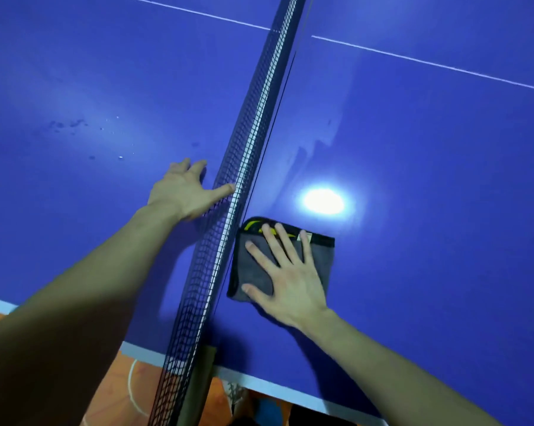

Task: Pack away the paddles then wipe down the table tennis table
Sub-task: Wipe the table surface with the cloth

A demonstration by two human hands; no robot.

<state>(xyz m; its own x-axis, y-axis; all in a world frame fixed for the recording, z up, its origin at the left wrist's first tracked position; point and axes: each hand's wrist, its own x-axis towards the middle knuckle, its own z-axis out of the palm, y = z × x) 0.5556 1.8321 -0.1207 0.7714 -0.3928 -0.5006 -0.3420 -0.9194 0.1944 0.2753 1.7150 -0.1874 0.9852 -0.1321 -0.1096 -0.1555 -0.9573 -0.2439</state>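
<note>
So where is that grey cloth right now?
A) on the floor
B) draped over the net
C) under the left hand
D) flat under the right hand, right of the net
D: the grey cloth lies on the table right of the net, the right hand pressing it with straight fingers.

No text, brand or number can be read. The grey cloth [259, 269] bears yellow markings [253, 225] on its black-edged far corner, right at the fingertips of the right hand [293, 287] lying flat on it, but they are too blurred to read as letters
</note>
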